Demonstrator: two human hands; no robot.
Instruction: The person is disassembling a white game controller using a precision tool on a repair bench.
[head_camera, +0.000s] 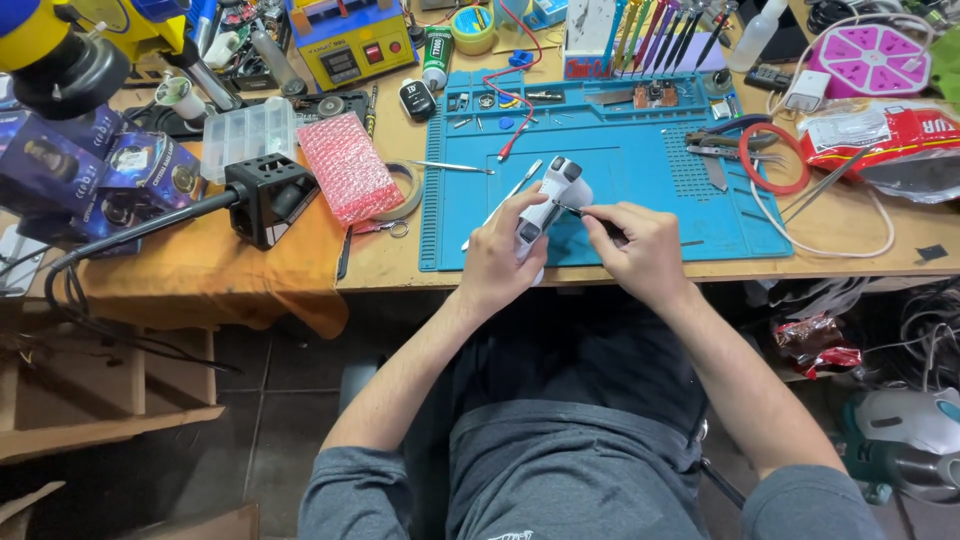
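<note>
Seen from a head-worn camera looking down, a seated person worked at a cluttered wooden worktop (860, 262). A blue mat (610, 205) lay in front of them, and both hands met over its near edge.

The left hand (497, 262) held a small white device (550, 205), roughly the shape of a game controller, tilted up off the mat. Its fingers were wrapped around the device's lower end. The right hand (643, 245) pinched a thin dark tool (585, 213), probably a fine screwdriver, with its fingers closed narrowly on the shaft. The tip touched the device's side near the middle.

The step in hand looked like loosening or driving a small screw in the white casing, though the screw itself was too small to make out. The next move seemed to call for a steady left grip, so the device did not twist, and light, straight pressure through the tool so the tip stayed seated.

Around the hands, a pair of tweezers (452, 166) and a few small parts lay on the mat. A red ring of cable (775, 157) rested at its right side. A pink bubble-wrap pouch (350, 168) and a clear parts box (250, 135) sat to the left, beside a black cube-shaped holder (272, 198). A rack of coloured screwdrivers (640, 30) stood at the back.
</note>
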